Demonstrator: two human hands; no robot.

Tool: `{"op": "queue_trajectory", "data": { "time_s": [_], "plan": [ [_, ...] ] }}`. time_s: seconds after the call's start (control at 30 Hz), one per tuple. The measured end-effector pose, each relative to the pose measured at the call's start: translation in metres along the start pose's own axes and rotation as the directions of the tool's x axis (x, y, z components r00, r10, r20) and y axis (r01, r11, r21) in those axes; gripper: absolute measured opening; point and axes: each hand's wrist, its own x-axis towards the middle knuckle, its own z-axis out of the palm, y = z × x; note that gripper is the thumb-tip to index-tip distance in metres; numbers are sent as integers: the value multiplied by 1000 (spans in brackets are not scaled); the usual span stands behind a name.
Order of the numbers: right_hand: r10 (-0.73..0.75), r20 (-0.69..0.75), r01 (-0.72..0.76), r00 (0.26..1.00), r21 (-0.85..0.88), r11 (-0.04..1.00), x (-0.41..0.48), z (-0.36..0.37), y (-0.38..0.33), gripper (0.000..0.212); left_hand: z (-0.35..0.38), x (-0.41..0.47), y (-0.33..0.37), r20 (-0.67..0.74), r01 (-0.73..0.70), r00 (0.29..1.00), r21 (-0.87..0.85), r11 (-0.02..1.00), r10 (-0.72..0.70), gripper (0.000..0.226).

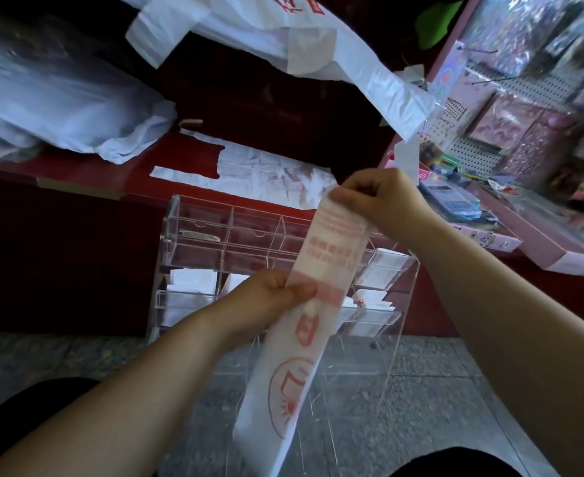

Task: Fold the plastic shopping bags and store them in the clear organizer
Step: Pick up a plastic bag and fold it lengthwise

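Because the bag (321, 266) is thin film folded into a long narrow strip, it should weigh almost nothing, hang limp wherever nothing supports it, and slip over its own layers, so the folds will likely spring open unless pinched flat. It runs from centre right down to the lower middle of the frame, in front of the organizer (221, 232). The right hand (376, 197) pinches its top end. The left hand (276, 294) grips it about halfway down, thumb on the printed face, and the tail below dangles free. The edges and fold lines look like the best places to hold, with fingers pressed flat rather than bunched.

Counted: one strip in the hands and one organizer, standing on the floor (77, 356) against the red worktop (77, 166). One flat bag (266, 170) lies on that worktop at centre, and one draped bag (266, 32) hangs at the top. A bundle (60, 94) sits at upper left, but how many it holds I cannot tell. At least four of the organizer's lower pockets show white folded bags (190, 280); the upper ones look unfilled.
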Motion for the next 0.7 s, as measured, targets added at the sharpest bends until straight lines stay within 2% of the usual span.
{"op": "queue_trajectory", "data": {
  "time_s": [0.2, 0.3, 0.43, 0.5, 0.6, 0.7],
  "plan": [
    [98, -172, -88, 980, 65, 994, 20, -26, 19, 7, 0, 2, -15, 34, 78, 996, 56, 995, -80, 9],
    [161, -244, -122, 956, 168, 978, 24, -45, 32, 10, -1, 1, -19, 65, 126, 989, 118, 985, -134, 8],
    [224, -287, -174, 931, 191, 966, 26, -58, 50, 9, -8, -1, -19, 74, 176, 976, 290, 940, -206, 13],
    [263, -283, -183, 922, 281, 942, 25, -57, 57, 17, -13, -3, -17, 92, 173, 971, 376, 910, -222, 14],
    [252, -262, -144, 931, 369, 918, 24, -49, 56, 27, -13, -3, -15, 191, 157, 959, 262, 952, -211, 12],
    [183, -257, -96, 949, 318, 943, 24, -37, 50, 16, -6, -3, -12, 207, 165, 962, 80, 983, -178, 25]
  ]
}}
